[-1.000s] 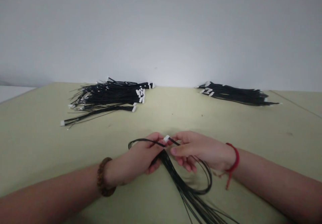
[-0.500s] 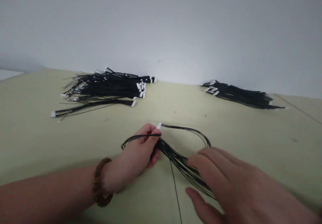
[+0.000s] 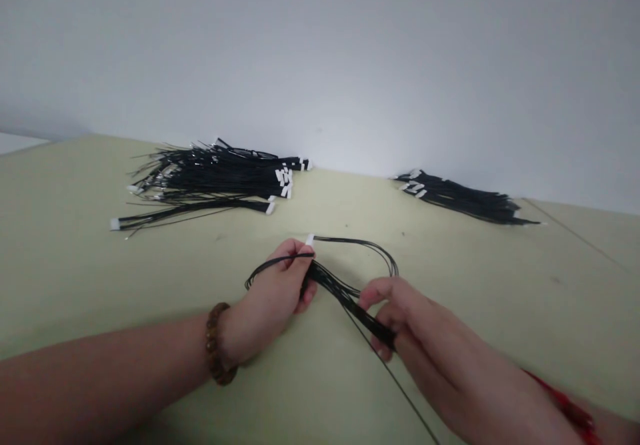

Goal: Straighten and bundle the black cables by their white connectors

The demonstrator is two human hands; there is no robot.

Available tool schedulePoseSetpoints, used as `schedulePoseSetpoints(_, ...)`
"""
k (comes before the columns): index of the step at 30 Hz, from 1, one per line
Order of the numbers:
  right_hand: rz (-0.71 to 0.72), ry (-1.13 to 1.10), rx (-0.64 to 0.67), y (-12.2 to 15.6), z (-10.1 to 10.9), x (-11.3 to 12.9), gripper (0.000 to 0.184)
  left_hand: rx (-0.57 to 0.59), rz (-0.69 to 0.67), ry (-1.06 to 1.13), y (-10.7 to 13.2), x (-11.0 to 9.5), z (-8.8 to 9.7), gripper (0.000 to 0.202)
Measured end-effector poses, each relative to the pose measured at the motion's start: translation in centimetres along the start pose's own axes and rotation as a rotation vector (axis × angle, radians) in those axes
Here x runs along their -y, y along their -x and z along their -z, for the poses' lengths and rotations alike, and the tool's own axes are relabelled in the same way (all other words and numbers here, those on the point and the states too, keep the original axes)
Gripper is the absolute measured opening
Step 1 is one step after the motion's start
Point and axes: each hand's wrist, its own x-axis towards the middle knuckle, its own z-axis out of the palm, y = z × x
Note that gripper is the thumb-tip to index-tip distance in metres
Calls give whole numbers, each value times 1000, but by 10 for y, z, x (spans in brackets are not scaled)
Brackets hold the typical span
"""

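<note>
My left hand (image 3: 280,281) pinches a wire harness of thin black wires (image 3: 337,285) near a white connector (image 3: 310,239), which sticks up past the thumb. A loop of wires bends back over that hand on its left side. From the connector another few wires arc right toward my right hand (image 3: 425,345). That hand curls round the gathered bundle, its fingers closed on the wires; their far ends are hidden behind the palm. One loose wire (image 3: 395,375) hangs apart from the bundle and runs down toward the lower edge.
On the yellowish table, a large pile of black wire harnesses (image 3: 225,171) with white connectors lies at the back left, one harness (image 3: 200,213) in front of it. A smaller pile (image 3: 460,198) lies at the back right. Behind stands a pale wall (image 3: 320,58).
My right hand has moved from spread fingers over the wires to closed round them, drawing the strands into a tighter bundle. The loose wire has swung right. My left hand keeps its grip.
</note>
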Motion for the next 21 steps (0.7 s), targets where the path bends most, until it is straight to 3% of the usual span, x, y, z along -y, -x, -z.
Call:
schedulePoseSetpoints(2, -44, -116, 50, 3, 8, 5, 21, 10, -14, -8, 2, 0, 0, 12)
schedulePoseSetpoints(4, -86, -79, 41, 3, 6, 9, 25, 25, -40, -28, 3, 2, -1, 14)
schedulePoseSetpoints(8, 77, 319, -34, -8, -13, 9, 43, 35, -73, -37, 4, 6, -1, 15)
schedulePoseSetpoints(12, 180, 611, 31, -14, -18, 4, 38, 26, -78, -35, 4, 7, -1, 14)
schedulePoseSetpoints(16, 207, 687, 107, 4, -1, -3, 34, 4, -65, -15, 4, 8, 1, 14)
schedulePoseSetpoints(21, 149, 730, 52, 47, 31, -34, 32, -22, -97, -9, -1, 7, 4, 15)
